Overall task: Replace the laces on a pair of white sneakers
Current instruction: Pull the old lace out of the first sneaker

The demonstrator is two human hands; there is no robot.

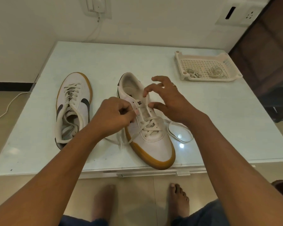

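Basket (183, 74) holds two lace coils (216, 72); left hand (111, 116) pinches lace (134, 137).

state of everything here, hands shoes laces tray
near sneaker, laced halfway, top eyelets empty
other sneaker, laced, untied
left hand, pinching the lace
right hand, open, fingers spread above near sneaker
tray, holding coiled laces

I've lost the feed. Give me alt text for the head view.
The left hand pinches a lace of the half-laced sneaker while the right hand hovers open above it. A second sneaker, laced, lies to the left; a basket of laces sits far right on the table.
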